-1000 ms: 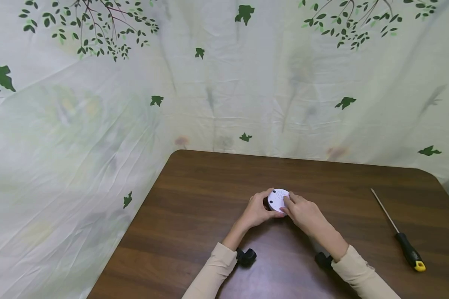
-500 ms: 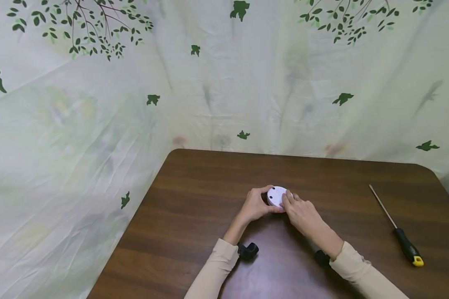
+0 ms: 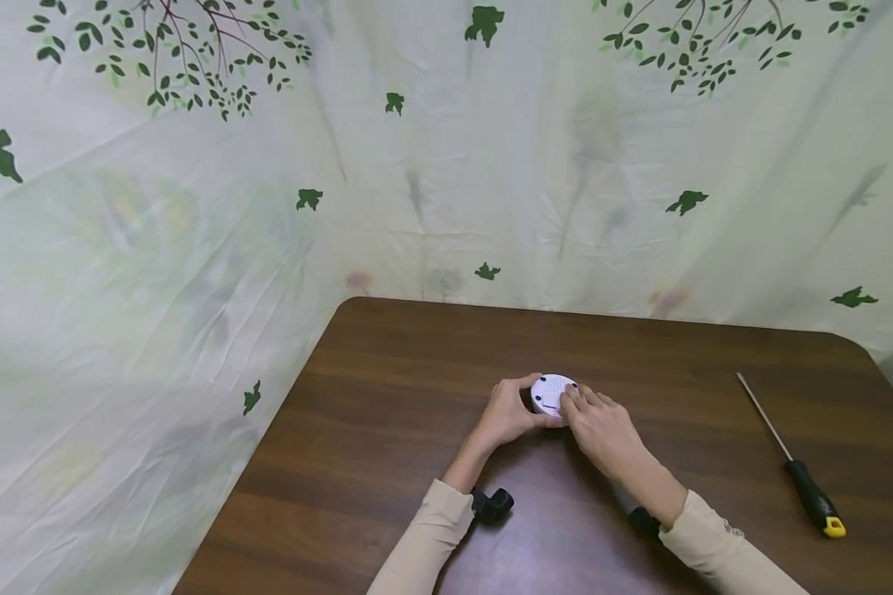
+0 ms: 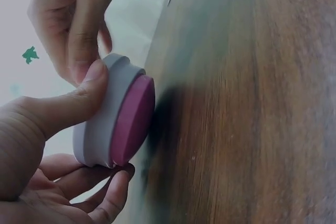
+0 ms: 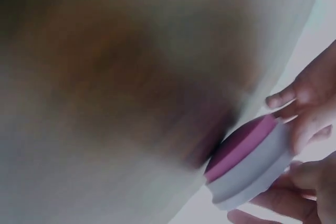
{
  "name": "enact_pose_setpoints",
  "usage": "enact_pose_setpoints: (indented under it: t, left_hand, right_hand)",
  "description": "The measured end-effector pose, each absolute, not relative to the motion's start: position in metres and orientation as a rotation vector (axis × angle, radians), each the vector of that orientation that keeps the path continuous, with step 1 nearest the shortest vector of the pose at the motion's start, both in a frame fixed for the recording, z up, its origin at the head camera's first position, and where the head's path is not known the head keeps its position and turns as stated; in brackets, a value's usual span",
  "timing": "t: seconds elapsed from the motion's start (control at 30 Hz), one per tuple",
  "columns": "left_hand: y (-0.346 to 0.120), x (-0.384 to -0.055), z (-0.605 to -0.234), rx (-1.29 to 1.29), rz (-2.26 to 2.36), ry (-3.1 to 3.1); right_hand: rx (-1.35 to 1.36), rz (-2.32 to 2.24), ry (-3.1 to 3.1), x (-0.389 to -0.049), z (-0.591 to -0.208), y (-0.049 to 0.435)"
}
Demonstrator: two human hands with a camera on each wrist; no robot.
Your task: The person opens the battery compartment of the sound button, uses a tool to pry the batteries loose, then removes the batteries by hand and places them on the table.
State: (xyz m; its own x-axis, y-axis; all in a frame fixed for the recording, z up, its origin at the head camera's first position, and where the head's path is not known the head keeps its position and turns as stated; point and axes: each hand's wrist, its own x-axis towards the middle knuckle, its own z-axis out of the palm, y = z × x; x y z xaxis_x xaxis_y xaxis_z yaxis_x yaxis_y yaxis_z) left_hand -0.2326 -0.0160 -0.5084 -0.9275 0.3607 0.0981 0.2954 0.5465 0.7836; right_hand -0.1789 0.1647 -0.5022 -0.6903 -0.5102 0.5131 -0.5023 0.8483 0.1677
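Held over the table is a round plastic device [image 3: 551,391], its white face upward with tiny holes, dark round spots and a thin dark line. In the left wrist view its white rim [image 4: 100,127] joins a pink domed side [image 4: 135,121] that faces the tabletop. My left hand [image 3: 504,413] grips the rim from the left, thumb on the near edge and fingers round the far side. From the right, my right hand [image 3: 608,426] has bent fingers at the white face and edge, close to the left thumb. Those fingers cover part of the face.
A long screwdriver [image 3: 807,492] with a black-and-yellow handle lies on the brown wooden table [image 3: 387,364] at the right. Behind the table hangs a pale cloth [image 3: 432,182] printed with leaves. Black wrist cameras [image 3: 494,505] stick out below the sleeves.
The right fingers have shifted slightly over the white face, leaving the thin line and another dark spot in sight. The left hand keeps its grip; the whole head view shifts a little.
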Motion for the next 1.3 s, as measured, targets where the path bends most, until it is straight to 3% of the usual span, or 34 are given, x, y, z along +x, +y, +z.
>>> enact_pose_setpoints:
  t: [1.3]
  left_hand:
    - [-0.020,-0.231,-0.508,0.554,1.265,2.743]
  right_hand:
    - [0.779,0.476,-2.668,-0.186,-0.481,0.166]
